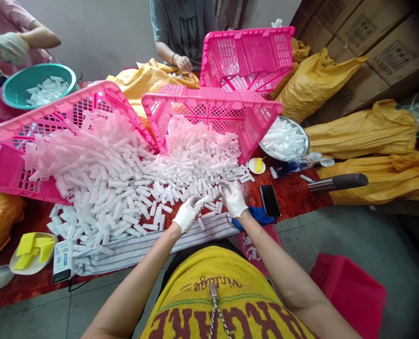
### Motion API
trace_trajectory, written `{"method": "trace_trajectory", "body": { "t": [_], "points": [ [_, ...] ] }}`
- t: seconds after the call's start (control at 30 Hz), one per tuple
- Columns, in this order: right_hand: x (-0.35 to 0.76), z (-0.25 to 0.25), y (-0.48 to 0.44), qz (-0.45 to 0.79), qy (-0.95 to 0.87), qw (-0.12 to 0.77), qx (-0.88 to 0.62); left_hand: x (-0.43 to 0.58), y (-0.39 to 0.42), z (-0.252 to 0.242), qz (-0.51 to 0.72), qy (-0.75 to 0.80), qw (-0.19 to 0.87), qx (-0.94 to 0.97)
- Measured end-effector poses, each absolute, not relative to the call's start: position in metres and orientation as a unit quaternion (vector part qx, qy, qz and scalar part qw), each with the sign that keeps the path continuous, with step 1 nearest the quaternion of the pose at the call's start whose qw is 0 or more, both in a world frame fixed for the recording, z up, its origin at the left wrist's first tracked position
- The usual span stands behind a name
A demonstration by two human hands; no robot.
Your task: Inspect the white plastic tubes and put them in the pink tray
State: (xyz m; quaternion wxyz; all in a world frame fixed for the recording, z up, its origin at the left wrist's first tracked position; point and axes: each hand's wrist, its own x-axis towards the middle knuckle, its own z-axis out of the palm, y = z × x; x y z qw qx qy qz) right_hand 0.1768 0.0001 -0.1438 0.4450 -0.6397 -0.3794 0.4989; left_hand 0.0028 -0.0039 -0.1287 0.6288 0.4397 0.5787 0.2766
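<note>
A broad heap of small white plastic tube-like pieces [117, 188] spreads over the red table in front of me. My left hand [188, 215], in a white glove, is at the near edge of the heap. Its thumb and fingers are closed on a small white piece [200, 203]. Just to its right, my right hand [234, 200], gloved too, reaches over the pieces with its fingers bent together; anything between them is too small to make out. Beneath both hands lies a striped grey cloth [209, 226] along the table edge, with a few loose pieces on it.
Tipped pink baskets [212, 101] spill pieces toward me. A phone [269, 201], a blue cloth [257, 217] and a metal bowl of pieces [305, 141] are at right. Yellow sponges [36, 249] on a dish are at left. Two co-workers stand across the table. A red bin [350, 292] stands on the floor.
</note>
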Motion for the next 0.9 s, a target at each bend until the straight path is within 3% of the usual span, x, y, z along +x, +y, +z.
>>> {"method": "trace_trajectory", "body": {
  "t": [0.17, 0.43, 0.67, 0.9],
  "points": [
    [0.170, -0.100, -0.004, 0.527, -0.399, 0.471, -0.585, 0.007, -0.006, -0.099, 0.315, 0.543, 0.623, 0.466],
    [0.172, -0.069, 0.004, 0.572, -0.449, 0.395, -0.561, 0.023, -0.020, -0.075, 0.305, 0.545, 0.573, 0.531],
    [0.158, -0.072, -0.006, 0.498, -0.369, 0.486, -0.616, 0.025, -0.022, -0.070, 0.317, 0.612, 0.516, 0.509],
    [0.160, -0.070, -0.011, 0.498, -0.405, 0.473, -0.604, 0.023, -0.012, -0.062, 0.331, 0.553, 0.635, 0.426]
  ]
}}
